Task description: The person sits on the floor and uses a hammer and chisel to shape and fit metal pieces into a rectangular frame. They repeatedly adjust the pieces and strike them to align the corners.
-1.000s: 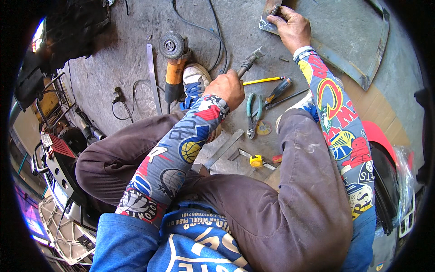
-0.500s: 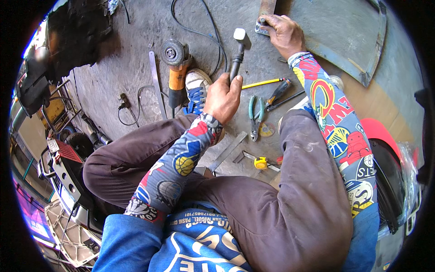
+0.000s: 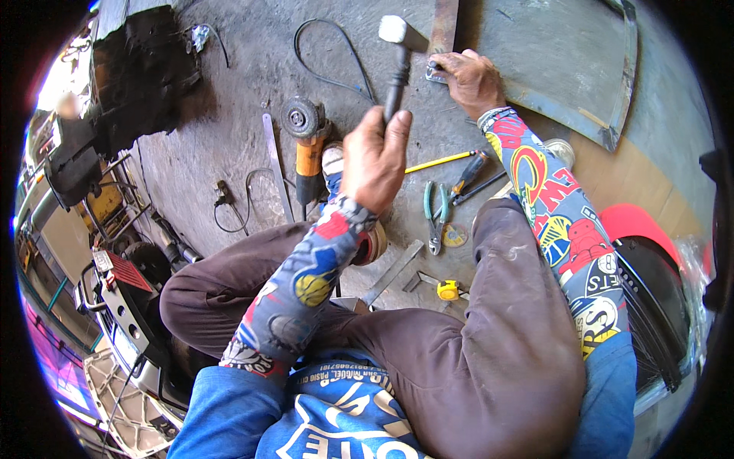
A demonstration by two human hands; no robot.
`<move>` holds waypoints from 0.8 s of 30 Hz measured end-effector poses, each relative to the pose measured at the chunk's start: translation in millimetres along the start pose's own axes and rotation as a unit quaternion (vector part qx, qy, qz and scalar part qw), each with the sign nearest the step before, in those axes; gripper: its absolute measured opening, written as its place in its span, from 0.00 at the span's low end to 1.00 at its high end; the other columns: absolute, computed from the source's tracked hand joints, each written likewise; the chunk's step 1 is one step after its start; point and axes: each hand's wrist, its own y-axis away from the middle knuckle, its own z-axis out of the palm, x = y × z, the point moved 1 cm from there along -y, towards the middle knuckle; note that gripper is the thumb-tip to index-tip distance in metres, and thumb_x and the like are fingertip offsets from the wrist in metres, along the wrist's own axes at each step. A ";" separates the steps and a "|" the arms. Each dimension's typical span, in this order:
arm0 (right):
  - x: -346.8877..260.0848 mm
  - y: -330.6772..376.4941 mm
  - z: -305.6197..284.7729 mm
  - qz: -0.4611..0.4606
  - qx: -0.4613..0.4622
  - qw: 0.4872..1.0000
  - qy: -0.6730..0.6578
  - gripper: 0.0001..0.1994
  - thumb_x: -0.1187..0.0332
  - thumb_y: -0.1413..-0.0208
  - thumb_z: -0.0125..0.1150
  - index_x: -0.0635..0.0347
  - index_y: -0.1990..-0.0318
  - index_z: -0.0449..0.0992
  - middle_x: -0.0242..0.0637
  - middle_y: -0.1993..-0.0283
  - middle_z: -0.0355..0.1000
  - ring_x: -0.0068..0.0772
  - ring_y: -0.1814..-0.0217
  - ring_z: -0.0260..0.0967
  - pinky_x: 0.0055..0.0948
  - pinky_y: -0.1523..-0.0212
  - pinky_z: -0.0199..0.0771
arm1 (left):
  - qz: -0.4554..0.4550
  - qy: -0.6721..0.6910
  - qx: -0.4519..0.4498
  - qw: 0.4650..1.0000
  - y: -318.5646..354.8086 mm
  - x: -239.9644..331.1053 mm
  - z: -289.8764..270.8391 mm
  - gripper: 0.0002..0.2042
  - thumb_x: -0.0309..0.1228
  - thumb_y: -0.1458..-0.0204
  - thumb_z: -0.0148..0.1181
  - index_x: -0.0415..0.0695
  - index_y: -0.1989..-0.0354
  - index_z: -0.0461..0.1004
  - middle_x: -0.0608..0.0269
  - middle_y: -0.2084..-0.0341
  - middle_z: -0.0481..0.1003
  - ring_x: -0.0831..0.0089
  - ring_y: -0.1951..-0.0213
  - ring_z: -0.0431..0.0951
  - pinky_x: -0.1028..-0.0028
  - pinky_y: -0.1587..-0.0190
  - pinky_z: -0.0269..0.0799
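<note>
Head view, so we're looking straight down at a concrete floor (image 3: 248, 84). Room-wise, there's a decent stretch of concrete left of the hammer (image 3: 397, 73), with just a loop of black cord (image 3: 297, 47) on it. Right side's tighter: the framed metal panel (image 3: 566, 65) crowds in, its near edge running from by the right wrist out to its bottom corner. The flat metal bar (image 3: 445, 30) lies along the panel's left side, its near end right under the right hand (image 3: 474, 80).

Fingers: the left hand (image 3: 375, 161) is wrapped all the way round the hammer handle, thumb up along it, no gap that I can see. The hammer's head sits just beside the bar's left edge in this view, can't tell how high up. Right hand has thumb and fingertips pinched together on a small metal piece (image 3: 434, 66) at the bar's near end; too small and half covered to say what it is.

Closer in, the pliers (image 3: 436, 216) lie with handles spread, near the screwdriver (image 3: 468, 173) and a thin yellow stick (image 3: 440, 161). Angle grinder (image 3: 309, 157)'s over by the left shoe, disc end pointing away.
</note>
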 end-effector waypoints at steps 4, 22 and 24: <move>2.0 0.2 1.5 -0.009 -0.012 1.000 0.000 0.12 0.74 0.48 0.67 0.50 0.56 0.83 0.34 0.60 0.82 0.42 0.63 0.76 0.39 0.61 0.78 | 0.174 0.217 0.026 0.960 20.2 27.1 -27.1 0.11 0.39 0.30 0.49 0.45 0.60 0.68 0.71 0.78 0.67 0.85 0.81 0.61 0.82 0.80 0.59; 2.7 -3.8 -47.1 0.274 0.126 0.928 -0.218 0.05 0.67 0.42 0.66 0.55 0.60 0.82 0.39 0.64 0.81 0.35 0.67 0.76 0.33 0.67 0.73 | -0.129 0.041 -0.068 0.988 15.7 -111.6 1.7 0.20 0.50 0.33 0.51 0.42 0.60 0.73 0.70 0.81 0.67 0.80 0.80 0.68 0.75 0.78 0.64; 5.9 -0.9 -59.5 0.399 0.113 0.802 -0.429 0.06 0.69 0.38 0.62 0.60 0.58 0.80 0.36 0.62 0.81 0.23 0.69 0.75 0.23 0.70 0.70 | -0.040 -0.160 -0.025 0.986 19.1 -113.9 7.5 0.21 0.48 0.33 0.51 0.38 0.61 0.74 0.58 0.79 0.72 0.68 0.74 0.75 0.66 0.69 0.70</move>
